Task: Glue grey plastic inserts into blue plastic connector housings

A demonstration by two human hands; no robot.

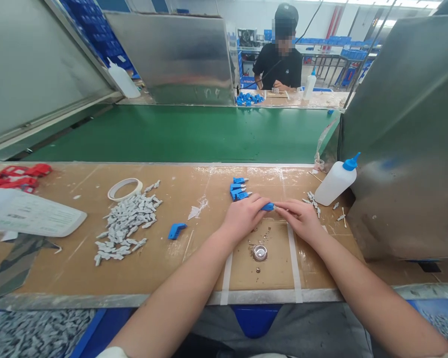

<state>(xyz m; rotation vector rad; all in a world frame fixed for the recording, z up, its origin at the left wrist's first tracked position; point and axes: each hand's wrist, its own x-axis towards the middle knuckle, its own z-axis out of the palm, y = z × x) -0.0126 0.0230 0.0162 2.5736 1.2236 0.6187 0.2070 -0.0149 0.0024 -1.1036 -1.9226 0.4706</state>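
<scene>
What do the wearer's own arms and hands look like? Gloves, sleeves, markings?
Left hand and right hand are ungloved, wrists bare. Both forearms are uncovered; a whitish sleeve edge shows at bottom left. No markings visible.

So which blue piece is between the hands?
The blue piece pinched in the left hand, with the right hand at its end; on this table, one other lies alone, the rest bunch beyond that hand.

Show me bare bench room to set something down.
Mostly bare: cardboard between grey pile and labelled white object; also between tape roll and blue row. Crowded: around left hand and right hand, blue piece between, shiny dish nearer; around bottle, grey bits and swabs.
</scene>
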